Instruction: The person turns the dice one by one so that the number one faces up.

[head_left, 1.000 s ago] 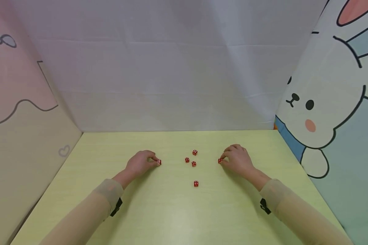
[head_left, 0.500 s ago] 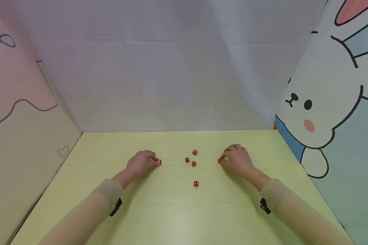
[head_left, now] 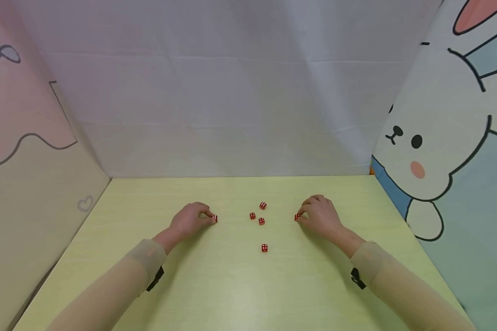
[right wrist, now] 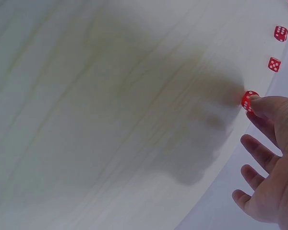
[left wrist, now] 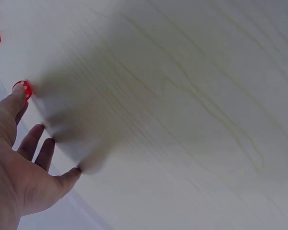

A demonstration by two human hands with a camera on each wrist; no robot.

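Observation:
Between thumb and index finger, my left hand (head_left: 189, 220) pinches a red die with white pips (left wrist: 26, 89), left of the middle of the table. On the other side my right hand (head_left: 322, 216) pinches a second red die (right wrist: 248, 100) the same way. The other fingers of both hands are spread apart in the wrist views. Between the hands, several more red dice lie on the table: a back die (head_left: 262, 205), a left die (head_left: 252, 215) and a middle die (head_left: 262, 221) in a loose group, and a front die (head_left: 264, 248) nearer to me.
The pale wooden table (head_left: 215, 294) ends at a white cloth backdrop (head_left: 240, 115). A pinkish-beige panel (head_left: 33, 197) stands along its left edge, and a panel with a cartoon rabbit (head_left: 451, 151) along its right edge.

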